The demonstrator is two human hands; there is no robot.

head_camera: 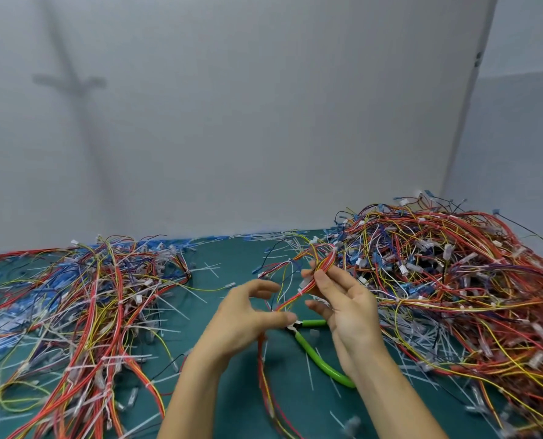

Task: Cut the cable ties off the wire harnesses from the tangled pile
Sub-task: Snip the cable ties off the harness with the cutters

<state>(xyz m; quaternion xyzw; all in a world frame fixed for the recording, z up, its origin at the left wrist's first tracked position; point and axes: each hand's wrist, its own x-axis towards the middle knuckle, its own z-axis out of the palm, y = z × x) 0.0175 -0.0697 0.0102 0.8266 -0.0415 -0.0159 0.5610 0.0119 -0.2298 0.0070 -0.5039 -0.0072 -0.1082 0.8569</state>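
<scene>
My right hand [346, 308] pinches a red, yellow and orange wire harness [322, 264] between thumb and fingertips, above the green mat [232, 258]. A white cable tie [300, 294] wraps this harness just left of the thumb. The bundle drops past my left hand [244, 318] and trails toward the near edge. That hand hovers with fingers loosely curled and spread, its thumb beside the wires, and I see no grip on them. Green-handled cutters [314, 348] lie on the mat under my hands, partly hidden by the right one.
A big tangled pile of harnesses [460, 280] fills the right side. A flatter spread of harnesses [89, 305] covers the left. Cut white cable ties [213, 267] litter the mat between them. A grey wall [263, 122] stands close behind.
</scene>
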